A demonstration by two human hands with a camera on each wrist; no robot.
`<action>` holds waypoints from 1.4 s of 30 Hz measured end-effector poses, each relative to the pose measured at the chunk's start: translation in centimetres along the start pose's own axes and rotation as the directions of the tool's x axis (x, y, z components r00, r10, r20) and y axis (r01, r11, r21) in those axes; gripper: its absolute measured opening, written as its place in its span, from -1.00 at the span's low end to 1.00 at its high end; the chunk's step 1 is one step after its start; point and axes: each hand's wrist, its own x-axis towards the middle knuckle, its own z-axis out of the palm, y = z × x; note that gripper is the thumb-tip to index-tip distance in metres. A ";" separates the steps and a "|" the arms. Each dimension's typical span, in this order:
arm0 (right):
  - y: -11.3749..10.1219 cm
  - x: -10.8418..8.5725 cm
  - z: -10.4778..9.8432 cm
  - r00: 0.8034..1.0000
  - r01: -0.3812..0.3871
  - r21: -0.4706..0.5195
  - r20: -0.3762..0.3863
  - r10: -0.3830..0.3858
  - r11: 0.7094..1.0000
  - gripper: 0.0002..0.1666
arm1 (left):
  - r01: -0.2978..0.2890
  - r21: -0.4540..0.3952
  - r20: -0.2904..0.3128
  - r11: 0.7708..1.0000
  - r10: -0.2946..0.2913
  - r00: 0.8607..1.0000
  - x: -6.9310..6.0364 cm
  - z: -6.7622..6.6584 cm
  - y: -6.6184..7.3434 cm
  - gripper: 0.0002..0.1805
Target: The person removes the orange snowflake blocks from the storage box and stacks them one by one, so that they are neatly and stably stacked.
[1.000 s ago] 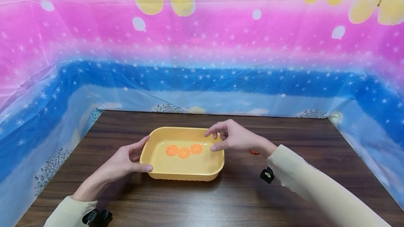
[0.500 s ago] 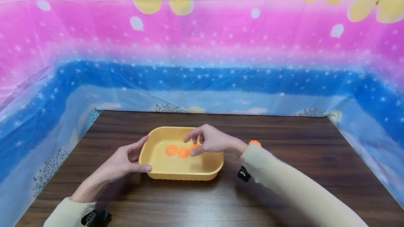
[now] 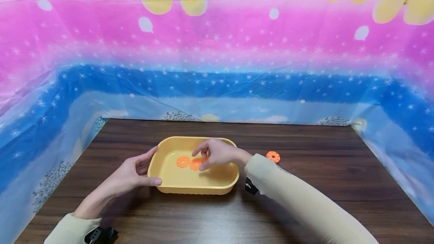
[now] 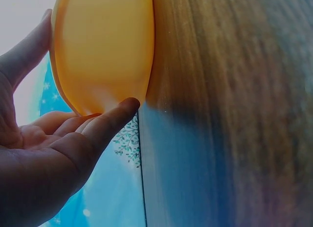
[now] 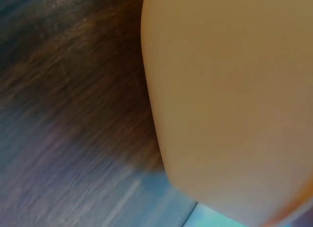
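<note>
In the head view a shallow yellow plastic basin (image 3: 193, 190) stands on the table. My left hand (image 3: 127, 174) grips its left end, thumb at the near rim and fingers on the far side; the left wrist view shows the same hold on the basin's outer wall (image 4: 105, 46). Over the basin reaches my right hand (image 3: 220, 152), thumb and forefinger apart around an orange flower-shaped disc (image 3: 195, 164). Another orange disc (image 3: 183, 162) lies left of it. A third is mostly hidden behind the right fingers. Only the basin's wall (image 5: 220, 90) shows in the right wrist view, without the hand.
One more orange disc (image 3: 272, 157) lies on the dark wooden table (image 3: 305, 138), right of the basin and beside the right sleeve (image 3: 288, 187). A patterned pink and blue cloth (image 3: 217, 82) hangs behind the table and along its sides.
My right hand has moved left and down into the basin, from its right rim to the orange discs. The disc on the table has come out from behind the right arm. The left hand keeps its hold.
</note>
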 end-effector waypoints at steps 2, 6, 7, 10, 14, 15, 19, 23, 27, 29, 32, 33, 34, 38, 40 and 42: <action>0.1 0.3 0.2 1.000 -0.018 -0.006 -0.001 0.018 1.000 -0.48 | -0.005 -0.005 0.002 1.000 0.005 1.000 -0.1 -0.1 0.0 0.06; 0.0 0.5 0.4 0.999 -0.050 -0.014 0.004 0.051 0.999 -0.47 | -0.007 -0.009 0.006 1.000 0.007 1.000 0.0 -0.1 0.1 0.06; 0.0 0.5 0.5 0.998 -0.057 -0.015 0.005 0.057 0.998 -0.47 | -0.005 -0.009 0.006 1.000 0.005 1.000 0.0 0.0 0.2 0.06; -0.1 0.5 0.6 0.997 -0.075 -0.025 0.009 0.076 0.997 -0.49 | 0.001 -0.004 0.003 1.000 -0.001 1.000 0.0 0.1 0.2 0.06; 0.0 0.6 0.8 0.997 -0.075 -0.065 0.002 0.075 0.995 -0.52 | 0.004 -0.006 -0.001 1.000 -0.004 1.000 0.0 0.1 0.2 0.06; 0.1 0.7 0.8 0.997 -0.072 -0.077 -0.001 0.073 0.994 -0.53 | 0.006 -0.007 -0.002 1.000 -0.006 1.000 0.0 0.1 0.2 0.06; 0.2 0.8 1.0 0.998 -0.066 -0.104 -0.005 0.066 0.992 -0.55 | 0.018 -0.005 -0.001 1.000 -0.018 1.000 -0.1 0.1 0.2 0.07; 0.2 0.8 1.1 0.998 -0.064 -0.114 -0.002 0.064 0.991 -0.58 | 0.027 -0.003 -0.001 1.000 -0.027 1.000 -0.1 0.1 0.2 0.06; 0.2 0.8 1.3 0.998 -0.055 -0.115 0.005 0.056 0.992 -0.61 | 0.029 0.006 -0.003 1.000 -0.029 1.000 -0.1 0.1 0.2 0.06; 0.3 0.8 1.4 0.999 -0.046 -0.117 0.014 0.048 0.992 -0.61 | 0.027 0.011 -0.003 1.000 -0.027 1.000 -0.1 0.1 0.1 0.06; 0.4 0.9 1.4 0.999 -0.021 -0.124 0.033 0.025 0.992 -0.61 | 0.023 0.012 0.000 1.000 -0.023 1.000 -0.1 0.0 0.0 0.06; 0.4 0.9 1.4 0.999 -0.014 -0.123 0.039 0.019 0.992 -0.61 | 0.022 0.012 0.000 1.000 -0.022 1.000 -0.1 0.0 0.0 0.06; 0.4 0.9 1.4 0.999 -0.008 -0.123 0.044 0.013 0.992 -0.60 | 0.021 0.013 0.000 1.000 -0.021 1.000 -0.1 0.0 0.0 0.06; 0.3 0.9 1.1 0.998 0.004 -0.123 0.063 0.004 0.992 -0.59 | 0.018 0.019 -0.003 1.000 -0.018 1.000 -0.1 0.0 0.0 0.06; 0.2 0.9 1.0 0.998 0.006 -0.125 0.069 0.003 0.992 -0.59 | 0.017 0.019 -0.003 1.000 -0.017 1.000 -0.1 -0.1 0.0 0.06; 0.1 0.9 1.0 0.997 0.007 -0.129 0.074 0.003 0.992 -0.60 | 0.016 0.019 -0.003 1.000 -0.016 1.000 -0.1 -0.1 0.0 0.06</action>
